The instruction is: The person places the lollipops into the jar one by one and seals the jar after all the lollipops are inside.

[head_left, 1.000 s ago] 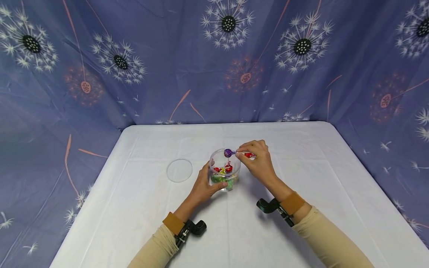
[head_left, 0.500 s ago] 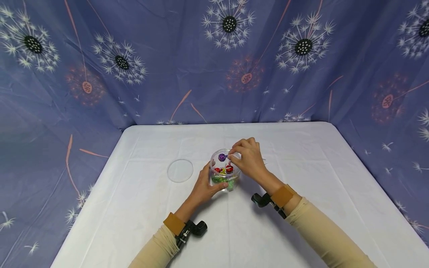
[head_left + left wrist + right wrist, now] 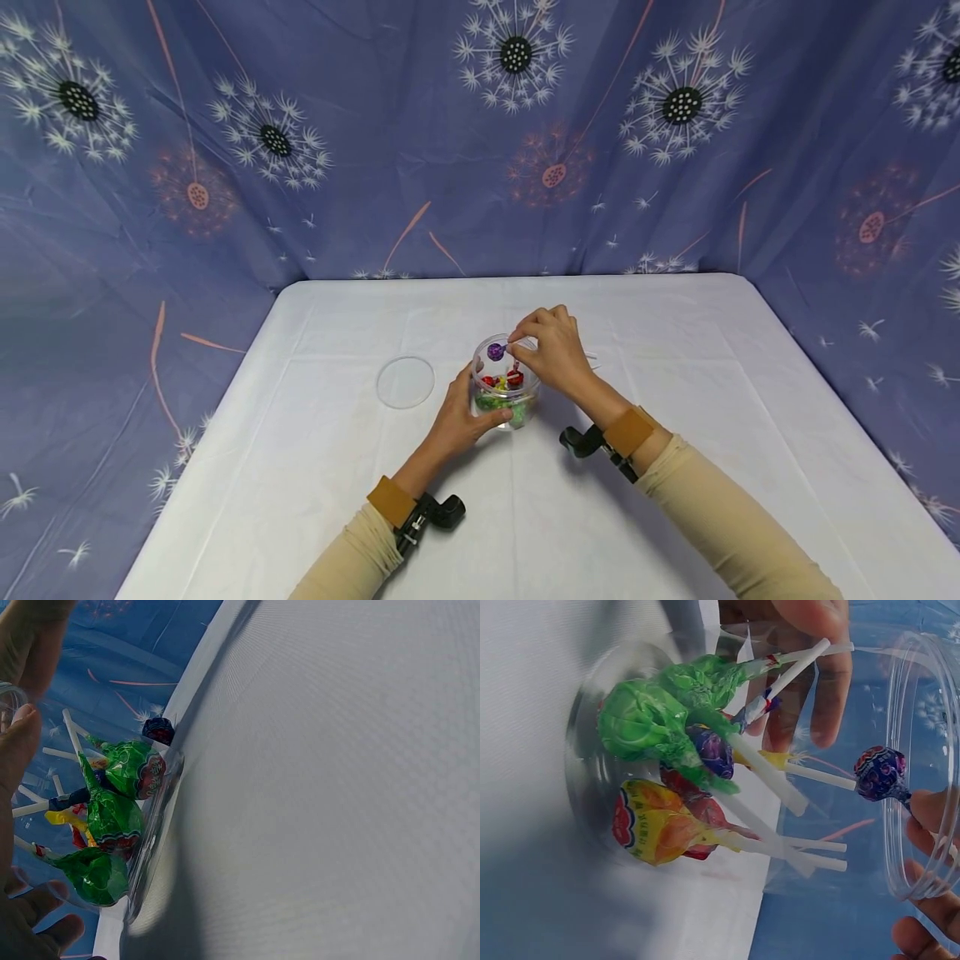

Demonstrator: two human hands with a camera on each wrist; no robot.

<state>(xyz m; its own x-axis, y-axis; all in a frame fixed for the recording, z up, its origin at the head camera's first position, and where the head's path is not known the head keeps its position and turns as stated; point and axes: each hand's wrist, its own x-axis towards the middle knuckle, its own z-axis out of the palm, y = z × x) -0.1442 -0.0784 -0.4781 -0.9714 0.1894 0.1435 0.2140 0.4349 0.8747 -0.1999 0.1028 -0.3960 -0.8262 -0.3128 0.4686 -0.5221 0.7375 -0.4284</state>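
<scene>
- The left hand [image 3: 455,419] grips the clear jar [image 3: 504,392], likely to steady it.
- The right hand [image 3: 552,350] pinches a purple lollipop [image 3: 496,352] at the jar's mouth, head inward.
- Lid [image 3: 405,383] lies left of the jar.

blue fabric backdrop [image 3: 390,108], printed with white dandelions [image 3: 516,54]: hung across the upper half and down both edges. white-covered table [image 3: 322,433]: spanned the lower middle.
</scene>
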